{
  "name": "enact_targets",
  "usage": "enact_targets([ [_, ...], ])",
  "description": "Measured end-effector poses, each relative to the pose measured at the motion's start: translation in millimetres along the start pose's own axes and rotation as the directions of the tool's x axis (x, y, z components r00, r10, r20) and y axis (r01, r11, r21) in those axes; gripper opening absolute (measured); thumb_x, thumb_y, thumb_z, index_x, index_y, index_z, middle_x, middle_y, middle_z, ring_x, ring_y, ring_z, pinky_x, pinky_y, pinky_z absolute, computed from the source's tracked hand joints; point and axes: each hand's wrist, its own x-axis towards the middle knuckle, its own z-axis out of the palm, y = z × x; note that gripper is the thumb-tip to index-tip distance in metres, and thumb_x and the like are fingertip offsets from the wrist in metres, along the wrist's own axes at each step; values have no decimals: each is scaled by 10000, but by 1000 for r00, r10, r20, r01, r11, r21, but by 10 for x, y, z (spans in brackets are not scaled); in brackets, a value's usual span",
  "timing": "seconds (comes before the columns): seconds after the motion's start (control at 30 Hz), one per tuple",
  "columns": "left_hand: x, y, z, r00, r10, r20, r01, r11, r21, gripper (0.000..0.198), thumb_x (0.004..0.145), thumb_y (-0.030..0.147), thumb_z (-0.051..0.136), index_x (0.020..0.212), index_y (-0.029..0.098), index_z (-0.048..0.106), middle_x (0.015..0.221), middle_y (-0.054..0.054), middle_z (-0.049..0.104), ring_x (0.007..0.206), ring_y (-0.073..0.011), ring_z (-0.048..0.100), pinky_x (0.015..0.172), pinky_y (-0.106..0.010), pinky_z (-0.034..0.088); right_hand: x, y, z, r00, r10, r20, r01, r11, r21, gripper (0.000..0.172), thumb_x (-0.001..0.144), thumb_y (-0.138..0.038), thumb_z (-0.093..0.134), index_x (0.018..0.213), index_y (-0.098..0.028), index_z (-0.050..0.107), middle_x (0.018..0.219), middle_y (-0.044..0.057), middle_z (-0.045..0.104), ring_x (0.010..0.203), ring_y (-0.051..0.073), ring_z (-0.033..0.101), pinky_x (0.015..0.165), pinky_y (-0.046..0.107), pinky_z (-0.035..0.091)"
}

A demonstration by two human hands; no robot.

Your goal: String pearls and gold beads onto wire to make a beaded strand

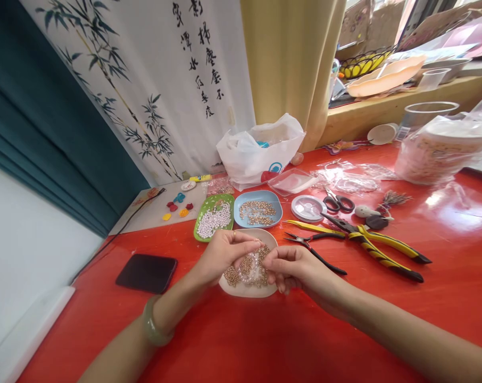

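My left hand [227, 254] is over the left part of a cream dish [243, 291], thumb and forefinger pinched on something too small to make out. My right hand [291, 266] is at the dish's right edge, its fingertips also pressed together; what they hold is hidden. Gold beads [232, 275] and clear beads [249, 275] lie in the dish below. Just behind stand a green dish [197, 230] with pearly white beads [215, 219] and a blue dish [258, 196] with gold beads [260, 208].
A black phone [147, 273] lies at the left. On the right are thin-nosed pliers [305, 241], yellow tweezers [313, 227], large yellow-black pliers [374, 247] and scissors [337, 203]. A white plastic bag [252, 159] and a wrapped tub [436, 151] stand behind.
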Motion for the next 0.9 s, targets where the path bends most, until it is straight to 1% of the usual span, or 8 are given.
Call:
enact_targets([
  [0.17,-17,7,4,999,23,25,-21,999,-40,261,677,364,616,786,138,685,329,72,360,349,-29,275,395,-182,252,-4,26,38,993,-113,-35,110,991,-80,246,681,-382,620,674,-143,561,594,2,625,409,54,500,423,186,396],
  [0.27,-25,18,5,998,39,59,-33,995,-89,294,707,367,583,864,135,674,359,45,456,342,-28,289,382,-181,244,-1,30,43,978,-200,-56,194,976,-97,239,692,-378,616,683,-143,572,592,-8,610,421,54,496,450,195,415],
  [0.4,-38,44,-18,997,49,62,-43,995,-84,318,730,358,555,961,161,649,589,-28,636,316,-4,244,335,-186,174,-17,3,39,951,-296,-92,283,950,-134,206,696,-359,622,703,-154,598,589,-10,590,486,72,512,485,203,435],
  [0.47,-48,59,-33,996,82,27,-81,995,-51,290,727,348,559,933,172,661,717,-51,664,322,-1,281,337,-192,203,-32,-18,36,939,-327,-105,308,938,-159,188,710,-349,614,702,-162,602,592,-8,584,510,79,519,495,205,441],
  [0.53,-60,74,-41,993,115,-1,-115,993,-19,260,723,339,562,891,173,674,766,-53,664,334,-2,312,353,-195,241,-48,-37,36,930,-348,-114,326,929,-178,177,720,-341,605,694,-166,601,584,-11,577,510,79,517,500,206,444],
  [0.6,-73,87,-39,991,129,-16,-129,992,9,244,722,327,563,873,173,678,740,-40,651,347,-6,321,368,-195,263,-64,-53,43,931,-346,-117,322,929,-186,173,716,-334,607,679,-166,600,567,-14,572,499,79,516,500,209,445],
  [0.77,-100,101,-7,993,116,-31,-113,990,85,219,720,302,556,833,169,687,592,-4,588,392,-29,344,382,-181,286,-90,-76,77,958,-269,-100,252,955,-156,197,687,-347,618,626,-162,586,525,-19,569,456,80,517,480,215,432],
  [0.9,-111,85,6,991,128,-30,-122,981,150,178,717,261,546,701,161,693,612,-18,609,425,-42,388,398,-181,303,-98,-91,90,972,-219,-86,207,970,-129,195,686,-333,612,605,-158,580,498,-25,564,422,68,499,466,207,413],
])
